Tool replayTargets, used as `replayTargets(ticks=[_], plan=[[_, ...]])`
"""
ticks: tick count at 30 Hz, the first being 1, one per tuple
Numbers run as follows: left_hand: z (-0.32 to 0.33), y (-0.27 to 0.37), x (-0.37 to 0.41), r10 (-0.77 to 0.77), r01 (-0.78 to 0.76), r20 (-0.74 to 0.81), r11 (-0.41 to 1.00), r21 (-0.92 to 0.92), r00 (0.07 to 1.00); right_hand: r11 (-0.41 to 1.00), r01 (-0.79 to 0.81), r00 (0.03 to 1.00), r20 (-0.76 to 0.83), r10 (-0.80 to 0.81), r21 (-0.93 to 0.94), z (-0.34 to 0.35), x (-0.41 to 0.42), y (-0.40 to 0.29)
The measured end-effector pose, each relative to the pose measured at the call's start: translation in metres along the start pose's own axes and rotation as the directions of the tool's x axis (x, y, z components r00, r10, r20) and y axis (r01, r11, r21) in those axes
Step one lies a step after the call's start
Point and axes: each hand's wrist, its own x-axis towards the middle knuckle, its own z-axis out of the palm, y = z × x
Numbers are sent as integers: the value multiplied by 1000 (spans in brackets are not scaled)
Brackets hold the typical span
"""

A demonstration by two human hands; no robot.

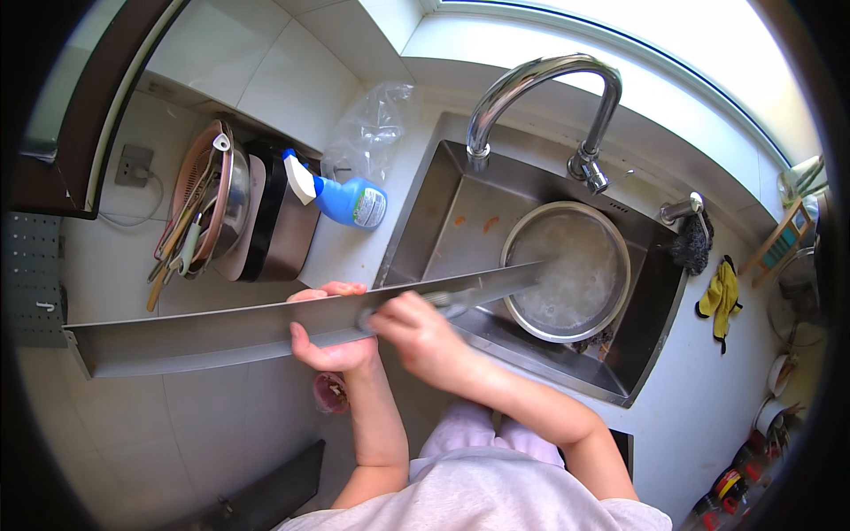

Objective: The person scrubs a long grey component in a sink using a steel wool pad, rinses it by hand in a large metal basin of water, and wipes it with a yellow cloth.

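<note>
My left hand [350, 353] grips a long grey metal channel [199, 338] from below, thumb on the near edge and fingertips over the far edge. The channel slants across the front of me, its right end dipping into cloudy water in a round metal basin [626, 265]. My right hand [425, 342] is closed around a blurred scrubbing tool [441, 301], apparently a brush, pressed to the inside of the channel. Its exact kind is too blurred to tell. The basin stands in a stainless steel sink [431, 255], where orange food scraps [490, 224] lie on the floor.
A chrome faucet [531, 76] arches over the sink. On the left counter stand a blue spray bottle [352, 202], a clear plastic bag [375, 129] and tilted bowls with utensils [229, 206]. To the right are a dark scouring pad [692, 249] and yellow gloves [719, 295].
</note>
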Motion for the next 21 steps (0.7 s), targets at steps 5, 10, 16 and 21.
replayTargets(ticks=[5,10,16,21], plan=[[9,-3,-8,2,-3,50,1000,26,999,990,84,996,-9,-83,117,5,20,-29],[-10,-11,-7,-21,21,17,1000,-6,1000,980,-52,999,-18,49,-194,-33,-64,63],[-26,-18,2,-51,50,-93,999,-13,994,858,-268,963,-136,232,-438,-96,-158,161],[-20,-11,1,-49,50,-111,999,0,993,962,-142,990,-54,133,-233,-28,-99,99]])
